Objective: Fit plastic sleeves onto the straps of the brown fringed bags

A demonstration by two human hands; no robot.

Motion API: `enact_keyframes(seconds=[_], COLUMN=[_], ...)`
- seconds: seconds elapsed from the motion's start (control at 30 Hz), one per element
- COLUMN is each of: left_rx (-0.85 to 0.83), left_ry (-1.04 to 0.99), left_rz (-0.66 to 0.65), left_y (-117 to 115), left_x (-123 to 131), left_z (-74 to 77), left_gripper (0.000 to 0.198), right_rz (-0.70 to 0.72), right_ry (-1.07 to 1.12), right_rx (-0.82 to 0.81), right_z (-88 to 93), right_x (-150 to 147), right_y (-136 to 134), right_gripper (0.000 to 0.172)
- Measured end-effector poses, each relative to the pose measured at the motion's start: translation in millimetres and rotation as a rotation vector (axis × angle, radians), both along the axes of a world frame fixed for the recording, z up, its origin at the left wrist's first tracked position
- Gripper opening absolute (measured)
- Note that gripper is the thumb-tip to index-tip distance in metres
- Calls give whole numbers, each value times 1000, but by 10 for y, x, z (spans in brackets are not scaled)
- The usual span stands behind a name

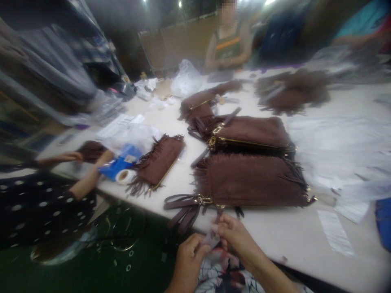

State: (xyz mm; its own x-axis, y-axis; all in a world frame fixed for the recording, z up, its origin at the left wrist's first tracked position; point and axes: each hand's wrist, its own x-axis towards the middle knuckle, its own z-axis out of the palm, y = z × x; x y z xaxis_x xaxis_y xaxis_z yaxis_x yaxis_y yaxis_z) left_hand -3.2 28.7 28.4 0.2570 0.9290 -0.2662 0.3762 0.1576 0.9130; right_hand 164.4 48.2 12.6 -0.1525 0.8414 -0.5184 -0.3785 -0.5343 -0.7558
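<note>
Over my lap, at the table's front edge, both my hands are close together. My left hand (191, 258) is closed, pinching a small pale greyish strip (210, 243). Pinched fingers of my right hand (236, 236) meet the strip's upper end and close around a short brown pull strap (219, 215), which runs up to the nearest pouch. That brown fringed pouch (250, 181) lies flat just beyond my hands, with a gold zip along its near edge. A looped brown wrist strap (183, 207) hangs from its left end by a gold clasp. Fine detail between my fingers is blurred.
Behind lies another brown pouch (253, 132); a smaller one (161, 158) is to the left. Nearby are a tape roll (124, 176) and a blue packet (117, 162). Plastic bags (345, 150) cover the right. A co-worker's polka-dot sleeve (82, 199) is at left.
</note>
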Motion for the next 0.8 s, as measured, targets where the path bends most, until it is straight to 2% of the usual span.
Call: enact_keyframes(seconds=[0.27, 0.47, 0.67, 0.8], left_rx=[-354, -421, -500, -565], left_ry=[-488, -486, -469, -496], left_rz=[145, 245, 271, 310], left_y=[-17, -7, 25, 38], left_x=[90, 91, 114, 202], left_z=[-210, -262, -131, -87], left_gripper=[29, 42, 47, 47], right_rz=[-12, -2, 77, 83], right_ry=[131, 48, -58, -52], right_rx=[-9, 9, 30, 37], right_z=[2, -48, -26, -40], right_x=[28, 60, 99, 118], right_y=[-20, -14, -22, -59], right_gripper=[40, 40, 39, 37])
